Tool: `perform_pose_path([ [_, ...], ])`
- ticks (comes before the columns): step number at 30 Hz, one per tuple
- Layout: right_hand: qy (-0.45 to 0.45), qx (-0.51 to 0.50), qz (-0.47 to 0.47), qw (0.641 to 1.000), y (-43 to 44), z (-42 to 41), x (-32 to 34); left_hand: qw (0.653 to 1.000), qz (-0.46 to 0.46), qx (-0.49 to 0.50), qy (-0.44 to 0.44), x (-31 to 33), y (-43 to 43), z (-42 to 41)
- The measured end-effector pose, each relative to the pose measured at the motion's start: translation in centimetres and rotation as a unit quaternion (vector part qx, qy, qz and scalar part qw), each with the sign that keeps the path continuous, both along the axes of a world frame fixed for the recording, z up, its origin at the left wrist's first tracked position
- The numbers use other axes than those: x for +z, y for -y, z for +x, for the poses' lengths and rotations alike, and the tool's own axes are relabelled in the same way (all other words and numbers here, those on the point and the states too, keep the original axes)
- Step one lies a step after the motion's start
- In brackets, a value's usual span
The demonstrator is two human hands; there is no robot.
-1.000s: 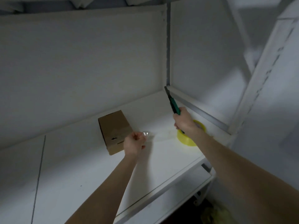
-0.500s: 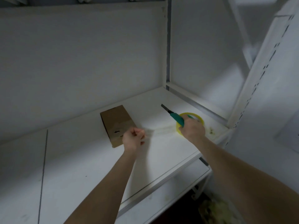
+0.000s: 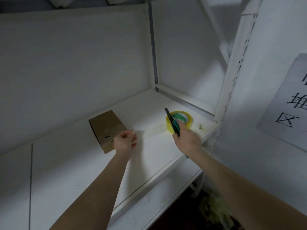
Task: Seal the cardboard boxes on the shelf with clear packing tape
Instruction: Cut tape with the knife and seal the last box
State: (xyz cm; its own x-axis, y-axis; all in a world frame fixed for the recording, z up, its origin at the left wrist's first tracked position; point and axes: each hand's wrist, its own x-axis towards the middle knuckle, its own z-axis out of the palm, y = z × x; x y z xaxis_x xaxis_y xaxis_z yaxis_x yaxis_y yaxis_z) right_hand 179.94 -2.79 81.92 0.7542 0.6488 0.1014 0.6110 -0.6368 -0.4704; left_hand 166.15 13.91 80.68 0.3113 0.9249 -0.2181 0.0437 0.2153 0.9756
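A small brown cardboard box (image 3: 106, 128) lies flat on the white shelf (image 3: 69, 163). My left hand (image 3: 125, 141) hovers at the box's near right corner, blurred, fingers loosely spread and thumb apart. A faint strip of clear tape (image 3: 154, 130) runs along the shelf from near its fingertips to the yellow tape roll (image 3: 186, 120). I cannot tell whether the fingers touch the strip. My right hand (image 3: 187, 140) grips a green utility knife (image 3: 173, 124), blade pointing up and away, right in front of the roll.
White back and side panels close in the shelf, with an upright post (image 3: 232, 63) at the right front corner. A paper sign (image 3: 289, 103) hangs on the right. A lower shelf ledge (image 3: 149, 201) runs below the front edge, with dark clutter (image 3: 216, 211) under it.
My right hand came down and towards me with the knife, from raised to low beside the roll. My left hand went from a closed pinch to loosely spread fingers.
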Motion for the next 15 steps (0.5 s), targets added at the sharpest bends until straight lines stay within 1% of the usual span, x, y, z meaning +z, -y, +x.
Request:
perform_pose_path([
  [5, 0.083, 0.017, -0.067, 0.994, 2.4, -1.0, -0.3, 1.0, -0.011, 0.008, 0.006, 0.0, 0.5, -0.1],
  [9, 0.1, 0.033, -0.136, 0.985, 3.1, -1.4, -0.2, 1.0, -0.007, 0.01, 0.013, 0.2, 0.8, -0.2],
  [15, 0.129, 0.047, -0.163, 0.977, 1.1, -1.5, -0.1, 1.0, -0.008, 0.0, 0.017, 0.3, 1.2, -0.4],
])
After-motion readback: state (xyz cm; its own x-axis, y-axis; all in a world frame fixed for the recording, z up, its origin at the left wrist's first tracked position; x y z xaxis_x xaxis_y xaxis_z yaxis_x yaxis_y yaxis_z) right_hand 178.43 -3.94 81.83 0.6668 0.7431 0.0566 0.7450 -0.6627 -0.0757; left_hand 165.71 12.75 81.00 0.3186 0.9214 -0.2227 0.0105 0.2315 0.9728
